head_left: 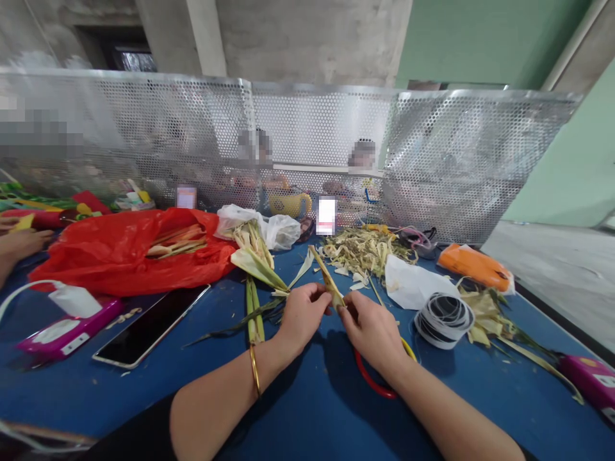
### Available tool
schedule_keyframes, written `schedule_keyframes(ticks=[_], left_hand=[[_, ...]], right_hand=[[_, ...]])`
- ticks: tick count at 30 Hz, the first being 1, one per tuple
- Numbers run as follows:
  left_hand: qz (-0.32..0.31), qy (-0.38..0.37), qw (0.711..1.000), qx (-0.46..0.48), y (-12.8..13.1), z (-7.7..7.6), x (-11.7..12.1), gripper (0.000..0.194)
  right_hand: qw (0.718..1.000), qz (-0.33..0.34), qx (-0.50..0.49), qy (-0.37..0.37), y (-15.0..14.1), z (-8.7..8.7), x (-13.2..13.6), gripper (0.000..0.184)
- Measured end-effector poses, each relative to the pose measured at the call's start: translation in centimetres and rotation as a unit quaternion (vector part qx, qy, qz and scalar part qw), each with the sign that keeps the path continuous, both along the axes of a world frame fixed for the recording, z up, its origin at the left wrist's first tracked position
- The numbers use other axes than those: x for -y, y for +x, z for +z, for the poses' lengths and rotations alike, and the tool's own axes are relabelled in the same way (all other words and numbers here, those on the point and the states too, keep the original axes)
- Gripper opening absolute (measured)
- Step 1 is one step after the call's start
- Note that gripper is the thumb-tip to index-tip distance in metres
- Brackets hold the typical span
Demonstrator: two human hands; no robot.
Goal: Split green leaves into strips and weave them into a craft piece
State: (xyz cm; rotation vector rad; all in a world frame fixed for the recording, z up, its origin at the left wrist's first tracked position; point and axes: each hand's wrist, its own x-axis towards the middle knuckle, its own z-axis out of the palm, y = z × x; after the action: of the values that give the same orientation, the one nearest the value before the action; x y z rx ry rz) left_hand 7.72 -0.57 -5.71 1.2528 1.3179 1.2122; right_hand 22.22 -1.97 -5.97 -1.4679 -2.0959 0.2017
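Observation:
My left hand and my right hand meet over the middle of the blue table. Between their pinched fingers they hold a pale, dry plant strip, which looks like a folded leaf or husk. It slants up and away to the left. Beneath my right hand lies a tool with red and yellow looped handles, its working end hidden. Green stalks lie beside my left wrist. Beyond the hands is a heap of dry plant scraps, with more long leaves to its left.
A red plastic bag with dry strips, a phone and a purple power strip lie left. White paper, a wire coil and an orange packet lie right. Another person's hand shows far left. A perforated metal screen stands behind.

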Motion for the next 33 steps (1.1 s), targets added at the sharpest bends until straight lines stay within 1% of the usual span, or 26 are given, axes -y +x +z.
schedule_keyframes(ticks=[2,4,5,7,8,9,10,11,12,14,15,18,21,22,24,26,28,30,32,33], left_hand=[[-0.014,0.047,0.997,-0.062,-0.2,0.0,-0.1,0.013],[-0.032,0.056,0.995,-0.08,-0.5,0.1,-0.3,0.014],[-0.04,0.044,0.996,-0.067,-0.5,0.2,-0.3,0.013],[-0.051,0.0,0.999,-0.016,-0.5,0.4,-0.4,0.01],[-0.053,-0.021,0.998,0.016,-0.5,0.5,-0.4,0.009],[-0.053,-0.037,0.997,0.046,-0.5,0.6,-0.3,0.009],[-0.05,-0.048,0.995,0.072,-0.4,0.7,-0.3,0.013],[-0.044,-0.055,0.993,0.094,-0.4,0.8,-0.2,0.019],[-0.036,-0.058,0.991,0.111,-0.4,0.9,-0.2,0.026],[-0.016,-0.06,0.99,0.129,-0.4,1.0,-0.1,0.037],[-0.009,-0.06,0.99,0.131,-0.4,1.1,0.0,0.039],[-0.01,-0.061,0.989,0.136,-0.6,1.1,0.0,0.035],[-0.036,-0.076,0.983,0.161,-0.7,1.0,-0.1,0.029],[-0.051,-0.086,0.98,0.17,-0.7,1.0,0.0,0.028],[-0.095,-0.102,0.976,0.169,-0.6,1.0,0.2,0.024],[-0.134,-0.091,0.977,0.139,-0.5,1.1,0.5,0.017],[-0.141,-0.045,0.984,0.1,-0.3,1.4,0.9,0.015],[-0.122,0.007,0.989,0.086,-0.3,1.6,1.2,0.018],[-0.118,0.029,0.987,0.109,-0.2,1.8,1.3,0.02],[-0.13,0.025,0.983,0.13,-0.2,1.8,1.3,0.022]], right_hand=[[0.998,0.005,-0.048,-0.033,0.2,0.0,-0.3,0.013],[0.99,0.024,-0.114,-0.081,0.3,-0.1,-0.7,0.019],[0.98,0.035,-0.158,-0.113,0.3,-0.1,-0.9,0.021],[0.947,0.053,-0.263,-0.177,0.4,-0.2,-1.1,0.017],[0.928,0.061,-0.31,-0.195,0.4,-0.2,-1.2,0.014],[0.916,0.07,-0.342,-0.197,0.4,-0.2,-1.2,0.016],[0.913,0.081,-0.355,-0.183,0.4,-0.1,-1.1,0.022],[0.918,0.096,-0.35,-0.159,0.5,0.0,-1.1,0.028],[0.928,0.115,-0.329,-0.135,0.6,0.1,-1.0,0.029],[0.945,0.154,-0.27,-0.104,0.8,0.4,-0.7,0.023],[0.949,0.167,-0.249,-0.099,0.9,0.6,-0.6,0.021],[0.951,0.194,-0.225,-0.089,1.1,1.1,-0.4,0.024],[0.953,0.226,-0.199,-0.038,1.3,1.5,-0.4,0.025],[0.957,0.219,-0.189,-0.008,1.3,1.6,-0.4,0.023],[0.964,0.179,-0.187,0.053,1.5,1.8,-0.5,0.016],[0.962,0.139,-0.221,0.079,1.5,2.1,-0.4,0.016],[0.952,0.111,-0.279,0.048,1.6,2.3,-0.4,0.019],[0.936,0.095,-0.338,-0.02,1.4,2.5,-0.3,0.025],[0.915,0.098,-0.379,-0.097,1.2,2.5,-0.2,0.028],[0.904,0.108,-0.392,-0.131,1.1,2.5,-0.2,0.028]])
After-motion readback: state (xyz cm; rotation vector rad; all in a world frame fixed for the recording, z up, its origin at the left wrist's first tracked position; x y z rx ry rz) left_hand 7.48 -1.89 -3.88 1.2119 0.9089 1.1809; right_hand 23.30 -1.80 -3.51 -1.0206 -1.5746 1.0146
